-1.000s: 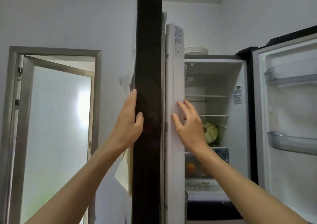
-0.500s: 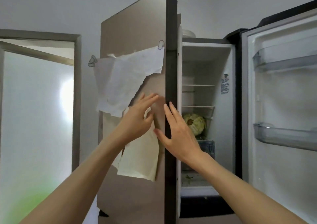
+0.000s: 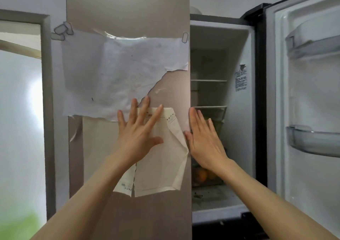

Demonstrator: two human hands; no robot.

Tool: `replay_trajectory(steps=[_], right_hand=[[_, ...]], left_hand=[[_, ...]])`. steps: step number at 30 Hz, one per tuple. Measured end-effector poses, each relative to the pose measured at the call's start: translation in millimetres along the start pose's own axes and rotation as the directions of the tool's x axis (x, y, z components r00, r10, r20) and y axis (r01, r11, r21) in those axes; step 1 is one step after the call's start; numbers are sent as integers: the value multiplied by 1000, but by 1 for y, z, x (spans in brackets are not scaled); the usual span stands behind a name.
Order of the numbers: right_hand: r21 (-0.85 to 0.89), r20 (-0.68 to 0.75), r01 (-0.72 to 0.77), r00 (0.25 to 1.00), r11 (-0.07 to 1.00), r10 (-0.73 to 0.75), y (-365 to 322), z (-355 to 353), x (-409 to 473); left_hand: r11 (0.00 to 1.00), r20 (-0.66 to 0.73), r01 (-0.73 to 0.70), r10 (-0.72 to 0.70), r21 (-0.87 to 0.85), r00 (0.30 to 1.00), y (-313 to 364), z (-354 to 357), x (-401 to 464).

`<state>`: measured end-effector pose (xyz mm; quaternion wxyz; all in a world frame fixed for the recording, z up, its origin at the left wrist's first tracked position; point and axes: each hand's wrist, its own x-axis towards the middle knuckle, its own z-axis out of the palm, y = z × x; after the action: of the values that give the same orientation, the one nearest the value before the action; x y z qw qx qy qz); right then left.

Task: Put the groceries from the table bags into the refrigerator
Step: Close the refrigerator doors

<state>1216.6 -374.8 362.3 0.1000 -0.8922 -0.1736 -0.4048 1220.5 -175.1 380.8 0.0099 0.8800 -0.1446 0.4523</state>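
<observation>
**A:** Two hands are raised against a refrigerator door. What are they doing?

**B:** The left hand (image 3: 137, 129) lies flat with fingers spread wide on the outer face of the left door (image 3: 128, 9), pressing over a cream paper (image 3: 161, 162) pinned there. The right hand (image 3: 202, 138), fingers straight and together, rests at that door's free edge, at about three o'clock from the left hand. Neither holds anything. My guess is the flat palms are placed to push the door closed.

**A:** Where is the refrigerator itself?

**B:** Its open compartment (image 3: 220, 55) fills the frame from one to four o'clock. The right door (image 3: 303, 111) stands swung wide at three o'clock.

**A:** What do the containers hold?

**B:** A lower drawer (image 3: 204, 175), just below the right wrist, shows something orange, probably fruit. The upper shelves (image 3: 207, 80) look bare where visible. Two clear door bins (image 3: 312, 140) on the right door appear empty.

**A:** Any bags or table?

**B:** None in view. A torn white sheet (image 3: 110, 74) hangs at eleven o'clock above the left hand.
</observation>
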Motion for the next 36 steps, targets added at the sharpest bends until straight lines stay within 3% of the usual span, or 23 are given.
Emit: replay_trajectory(steps=[16,23,26,30,36], right_hand=[[-102,72,-91,993,991,98,20,23,24],[-151,79,-77,993,986,89,20,6,14],[-216,60,-68,995,974,82,30,-17,-3],[-285,22,-68,997,956,78,50,-64,-36],[-445,-14,-142,988,884,152,108,-148,-96]], left_hand=[[995,22,44,-46,87,999,8,16,13],[997,71,64,-66,34,995,15,4,12],[996,23,79,-79,-33,997,33,-4,6],[985,-33,-4,-2,-175,999,86,-12,-2],[906,-30,-226,231,-357,973,196,-27,-2]])
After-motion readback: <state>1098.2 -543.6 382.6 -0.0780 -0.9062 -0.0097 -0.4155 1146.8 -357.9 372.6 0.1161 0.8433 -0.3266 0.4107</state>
